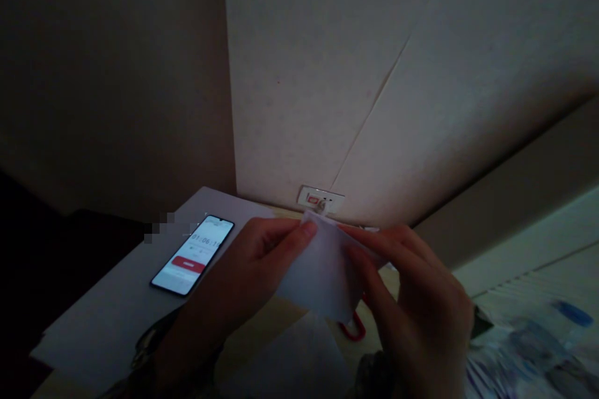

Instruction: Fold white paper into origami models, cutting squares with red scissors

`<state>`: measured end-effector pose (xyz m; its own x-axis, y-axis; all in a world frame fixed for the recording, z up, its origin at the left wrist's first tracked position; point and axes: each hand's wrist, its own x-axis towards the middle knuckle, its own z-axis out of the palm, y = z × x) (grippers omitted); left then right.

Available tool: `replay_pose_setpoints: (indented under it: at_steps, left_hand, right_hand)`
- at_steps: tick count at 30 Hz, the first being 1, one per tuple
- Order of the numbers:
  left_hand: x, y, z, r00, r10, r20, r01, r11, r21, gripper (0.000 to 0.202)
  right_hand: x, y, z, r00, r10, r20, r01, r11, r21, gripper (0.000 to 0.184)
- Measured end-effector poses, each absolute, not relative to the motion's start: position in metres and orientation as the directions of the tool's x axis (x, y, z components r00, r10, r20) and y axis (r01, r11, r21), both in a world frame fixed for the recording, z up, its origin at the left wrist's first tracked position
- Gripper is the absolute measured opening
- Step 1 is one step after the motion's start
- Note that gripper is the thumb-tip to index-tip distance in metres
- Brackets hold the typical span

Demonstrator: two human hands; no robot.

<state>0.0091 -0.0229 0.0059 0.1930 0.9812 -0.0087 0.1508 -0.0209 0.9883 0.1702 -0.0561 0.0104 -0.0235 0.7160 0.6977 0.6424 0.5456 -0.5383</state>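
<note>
The left hand pinches the upper left corner of a paper between thumb and fingers; the right hand grips its right side. The paper is held above the table, in front of a socket. A red loop partly shows beneath it. A lit phone lies on white sheets to the left.

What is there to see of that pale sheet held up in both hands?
The pale sheet looks like thin paper, with no print visible. It is held tilted above the light tabletop. The left hand grips its upper left corner, thumb on the near face; the right hand pinches its right side. It seems bent or folded there, but dimness hides the exact shape.
</note>
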Motion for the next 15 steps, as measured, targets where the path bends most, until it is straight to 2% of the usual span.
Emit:
replay_pose_setpoints:
  at_steps: [5, 11, 15]
  left_hand:
    - [0.0124, -0.0242, 0.0059, 0.155, 0.988, 0.024, 0.1, -0.04, 0.994, 0.027]
    - [0.0114, -0.0247, 0.0129, 0.091, 0.993, 0.077, 0.202, -0.094, 0.975, 0.031]
    - [0.0128, -0.0269, 0.0122, 0.027, 0.996, 0.084, 0.197, -0.088, 0.977, 0.028]
  right_hand:
    - [0.1697, -0.0551, 0.0126, -0.056, 0.711, 0.701, 0.68, 0.541, -0.495, 0.022]
    - [0.1724, -0.0574, 0.0123, -0.144, 0.679, 0.72, 0.703, 0.582, -0.409, 0.027]
    - [0.1727, -0.0598, 0.0132, -0.168, 0.676, 0.717, 0.721, 0.58, -0.378, 0.027]
